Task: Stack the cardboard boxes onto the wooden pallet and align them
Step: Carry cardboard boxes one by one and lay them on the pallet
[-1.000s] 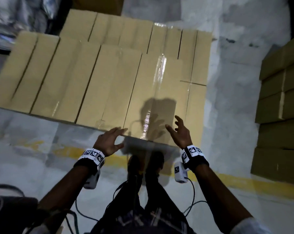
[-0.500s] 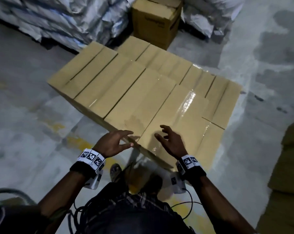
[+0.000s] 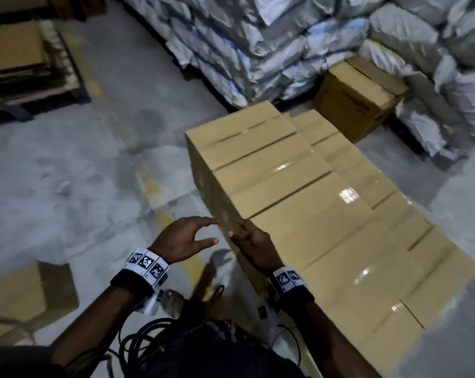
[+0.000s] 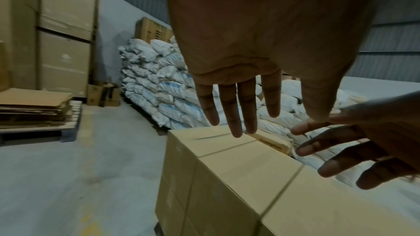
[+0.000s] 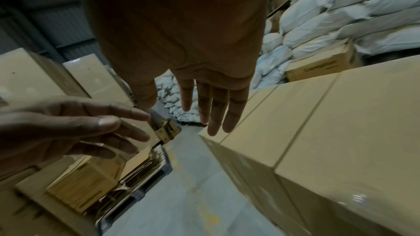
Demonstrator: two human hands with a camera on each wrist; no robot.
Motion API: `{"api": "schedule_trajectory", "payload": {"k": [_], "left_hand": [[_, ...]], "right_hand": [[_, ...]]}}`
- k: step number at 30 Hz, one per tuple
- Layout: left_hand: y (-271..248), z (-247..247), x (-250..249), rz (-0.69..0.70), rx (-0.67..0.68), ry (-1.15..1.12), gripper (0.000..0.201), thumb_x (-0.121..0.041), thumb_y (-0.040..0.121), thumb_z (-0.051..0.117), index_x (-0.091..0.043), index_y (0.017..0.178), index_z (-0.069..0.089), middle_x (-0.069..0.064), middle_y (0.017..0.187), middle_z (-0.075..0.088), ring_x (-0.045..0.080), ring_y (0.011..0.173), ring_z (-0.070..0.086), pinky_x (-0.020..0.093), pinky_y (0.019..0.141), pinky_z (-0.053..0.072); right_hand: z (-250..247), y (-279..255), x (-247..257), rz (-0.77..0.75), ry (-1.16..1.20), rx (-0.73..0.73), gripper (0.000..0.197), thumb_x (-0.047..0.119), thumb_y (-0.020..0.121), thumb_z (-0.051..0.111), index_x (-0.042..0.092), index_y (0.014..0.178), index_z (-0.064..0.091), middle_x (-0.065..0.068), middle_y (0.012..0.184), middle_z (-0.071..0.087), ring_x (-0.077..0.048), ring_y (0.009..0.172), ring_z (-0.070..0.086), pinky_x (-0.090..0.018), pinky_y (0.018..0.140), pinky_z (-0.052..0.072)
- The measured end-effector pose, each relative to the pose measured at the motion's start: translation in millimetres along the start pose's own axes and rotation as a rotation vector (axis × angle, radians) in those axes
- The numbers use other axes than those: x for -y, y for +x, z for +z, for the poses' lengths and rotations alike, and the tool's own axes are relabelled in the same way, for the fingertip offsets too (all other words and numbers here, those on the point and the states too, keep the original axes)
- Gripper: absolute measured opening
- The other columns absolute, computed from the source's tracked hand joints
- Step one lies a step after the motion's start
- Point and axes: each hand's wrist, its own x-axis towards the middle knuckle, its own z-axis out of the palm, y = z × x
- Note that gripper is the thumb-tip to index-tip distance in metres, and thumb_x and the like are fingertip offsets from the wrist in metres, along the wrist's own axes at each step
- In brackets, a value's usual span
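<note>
The cardboard boxes (image 3: 299, 214) sit packed in rows running from centre toward 4 o'clock, both hands empty with fingers spread, left hand (image 3: 181, 241) off the edge, right hand (image 3: 254, 241) at the near corner, so flat palms should probably square that corner.

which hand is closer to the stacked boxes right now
Right. The right hand is at the near top edge of the stacked boxes, fingers straight over it; contact is unclear. The left hand hangs beside the stack over the floor, fingers spread, holding nothing.
</note>
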Motion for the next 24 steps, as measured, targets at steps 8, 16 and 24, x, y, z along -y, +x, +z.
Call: {"api": "schedule_trajectory", "payload": {"k": [8, 16, 24], "left_hand": [[-32.9, -95.3, 146.9, -0.235, -0.283, -0.146, 0.054, -0.065, 0.091, 0.065, -0.039, 0.138, 0.061, -0.012, 0.134, 0.067, 0.012, 0.117, 0.064, 0.031, 0.094, 0.051], [-68.2, -121.4, 241.3, -0.524, -0.571, -0.324, 0.067, -0.062, 0.089, 0.069, -0.043, 0.15, 0.045, -0.011, 0.135, 0.062, 0.011, 0.104, 0.064, 0.031, 0.088, 0.052], [-95.8, -148.2, 306.7, -0.791, -0.728, -0.413, 0.074, -0.057, 0.092, 0.069, -0.041, 0.156, 0.036, -0.005, 0.145, 0.057, 0.017, 0.122, 0.06, 0.032, 0.095, 0.05]], "right_hand": [[107.3, 123.8, 127.1, -0.116, -0.07, 0.178, 0.048, 0.048, 0.1, 0.063, 0.028, 0.143, 0.056, 0.007, 0.135, 0.062, -0.01, 0.113, 0.063, -0.025, 0.093, 0.046], [197.6, 213.4, 208.4, -0.25, -0.151, 0.375, 0.044, 0.043, 0.101, 0.063, 0.025, 0.141, 0.058, -0.003, 0.138, 0.063, -0.004, 0.096, 0.064, -0.027, 0.093, 0.053], [312.1, 311.9, 285.3, -0.357, -0.231, 0.674, 0.04, 0.041, 0.1, 0.065, 0.025, 0.136, 0.061, -0.007, 0.131, 0.066, -0.012, 0.088, 0.071, -0.006, 0.076, 0.045]]}}
